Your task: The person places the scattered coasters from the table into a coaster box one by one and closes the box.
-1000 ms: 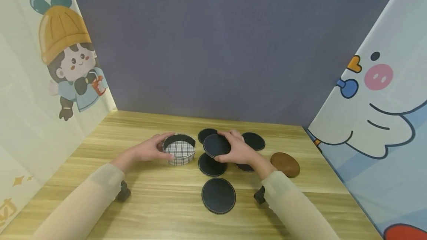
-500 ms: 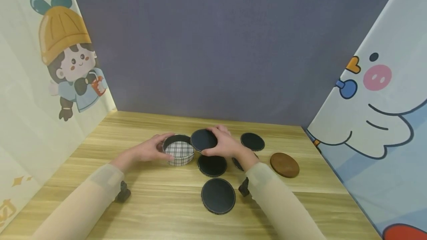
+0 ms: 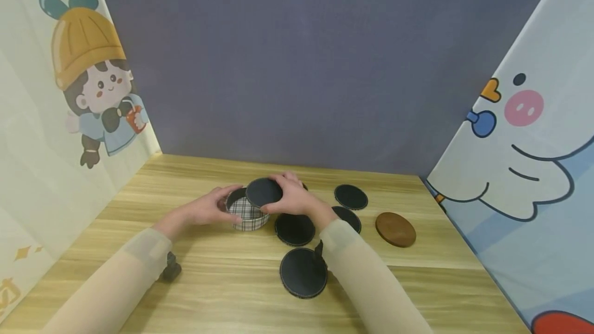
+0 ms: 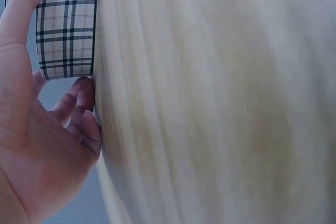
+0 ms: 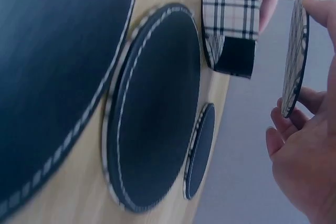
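Observation:
A round plaid holder [image 3: 247, 215] with a dark rim stands on the wooden table [image 3: 223, 282]. My left hand [image 3: 211, 209] grips its left side; the left wrist view shows the thumb along the holder [image 4: 68, 24] wall. My right hand [image 3: 292, 199] pinches a black round coaster [image 3: 263, 191] by its edges and holds it just above the holder's right rim. In the right wrist view that coaster [image 5: 294, 56] shows edge-on beside the holder [image 5: 231, 19].
Black coasters lie on the table: one [image 3: 294, 229] right of the holder, one [image 3: 303, 273] near the front, one [image 3: 350, 196] further back, one [image 3: 349, 218] partly behind my forearm. A brown coaster [image 3: 395, 229] lies at the right. Printed curtains close in both sides.
My right hand has carried the black coaster leftward, from above the other coasters to over the holder's rim. My left hand has stayed on the holder.

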Demonstrator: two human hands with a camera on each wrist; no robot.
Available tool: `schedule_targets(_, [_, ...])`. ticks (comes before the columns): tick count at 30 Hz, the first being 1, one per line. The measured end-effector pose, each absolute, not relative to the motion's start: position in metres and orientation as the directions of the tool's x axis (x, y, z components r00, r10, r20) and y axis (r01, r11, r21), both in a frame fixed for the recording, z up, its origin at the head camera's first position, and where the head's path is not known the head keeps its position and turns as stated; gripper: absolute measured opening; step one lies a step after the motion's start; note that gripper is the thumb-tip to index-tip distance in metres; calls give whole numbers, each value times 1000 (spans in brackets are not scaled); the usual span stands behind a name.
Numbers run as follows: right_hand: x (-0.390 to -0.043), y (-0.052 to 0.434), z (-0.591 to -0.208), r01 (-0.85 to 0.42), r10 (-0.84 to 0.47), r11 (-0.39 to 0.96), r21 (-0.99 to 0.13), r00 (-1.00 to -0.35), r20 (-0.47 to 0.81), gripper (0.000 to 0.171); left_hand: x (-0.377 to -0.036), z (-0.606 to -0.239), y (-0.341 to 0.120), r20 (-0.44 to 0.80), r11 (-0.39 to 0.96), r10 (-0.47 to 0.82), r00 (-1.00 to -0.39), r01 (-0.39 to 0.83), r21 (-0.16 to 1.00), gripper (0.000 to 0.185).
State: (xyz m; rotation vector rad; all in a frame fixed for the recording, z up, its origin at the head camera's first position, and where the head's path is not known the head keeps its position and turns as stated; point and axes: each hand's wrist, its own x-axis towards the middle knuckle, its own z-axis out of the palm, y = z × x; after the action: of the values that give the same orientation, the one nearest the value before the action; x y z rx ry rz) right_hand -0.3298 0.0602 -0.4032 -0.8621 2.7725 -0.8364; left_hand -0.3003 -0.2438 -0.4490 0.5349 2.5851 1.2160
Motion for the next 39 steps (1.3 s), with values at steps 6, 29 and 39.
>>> schedule_targets(6, [-332,45,-408,-481,-561,686,-546,-827,24,104,-301,-449,-244,-51,588,424,-904,231,775,108])
schedule_targets(29, [-332,27,-422,-569,-649,661,-490,-761,8,88,-299,-447,-243,-41,588,451,-892,262,765,107])
schedule_targets(39, [-333,23,-426,-572,-644,672,-471,-765,9,87,-299,-445,-244,-68,569,466,-882,241,786,108])
